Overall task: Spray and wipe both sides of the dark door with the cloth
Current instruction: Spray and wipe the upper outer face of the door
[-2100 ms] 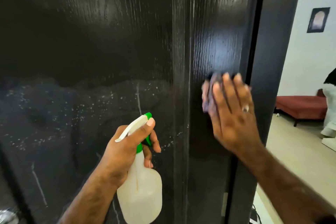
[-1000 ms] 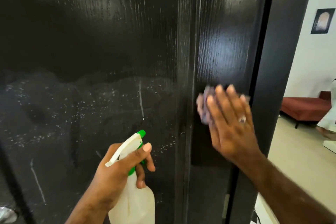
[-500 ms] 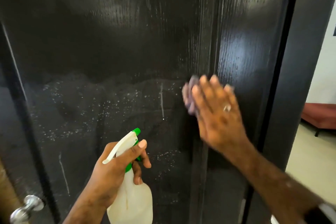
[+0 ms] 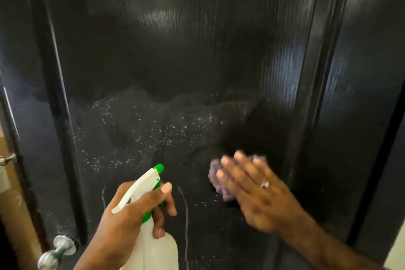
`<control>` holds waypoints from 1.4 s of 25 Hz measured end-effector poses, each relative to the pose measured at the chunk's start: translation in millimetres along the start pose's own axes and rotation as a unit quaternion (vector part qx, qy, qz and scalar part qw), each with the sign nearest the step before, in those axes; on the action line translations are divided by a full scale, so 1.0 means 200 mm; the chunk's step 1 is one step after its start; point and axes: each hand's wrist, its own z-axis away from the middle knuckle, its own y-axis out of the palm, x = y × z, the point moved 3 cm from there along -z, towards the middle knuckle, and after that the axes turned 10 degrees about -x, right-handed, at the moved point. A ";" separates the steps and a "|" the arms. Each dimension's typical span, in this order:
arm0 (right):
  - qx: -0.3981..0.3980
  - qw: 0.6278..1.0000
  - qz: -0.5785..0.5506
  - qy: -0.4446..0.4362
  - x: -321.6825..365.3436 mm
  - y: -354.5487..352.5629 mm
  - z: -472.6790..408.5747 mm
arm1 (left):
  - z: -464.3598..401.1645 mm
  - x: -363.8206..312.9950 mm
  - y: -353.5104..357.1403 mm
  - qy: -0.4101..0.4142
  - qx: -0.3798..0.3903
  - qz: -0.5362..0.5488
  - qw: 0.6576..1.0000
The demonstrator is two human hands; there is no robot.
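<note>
From the head camera, one dark door point(image 4: 175, 55) fills nearly the whole view, its wood grain glossy above both hands. The left hand point(image 4: 131, 215) grips one white spray bottle point(image 4: 153, 245) by the neck, fingers curled round it and the forefinger laid over the trigger head, whose green nozzle point(image 4: 159, 168) points at the door. The right hand point(image 4: 256, 193), blurred, lies flat with its fingers straight, pressing one purple cloth point(image 4: 215, 178) against the door panel; the cloth shows past the fingertips on the side toward the left hand. One ring point(image 4: 264, 185) sits on a finger of that hand. Above and between the two hands many small droplets point(image 4: 153, 136) speckle the panel, too many to count, and two pale drip streaks point(image 4: 186, 215) run down, one between the hands and one beyond the left hand's knuckles. Below and outward of the left hand is one round metal door knob point(image 4: 58, 250); a second metal fitting point(image 4: 8, 159) shows higher on the same side.
</note>
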 end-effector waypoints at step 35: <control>0.031 0.999 0.018 0.021 0.53 0.20 -0.50 | -0.39 -0.05 -0.61 0.013 0.077 0.000 0.997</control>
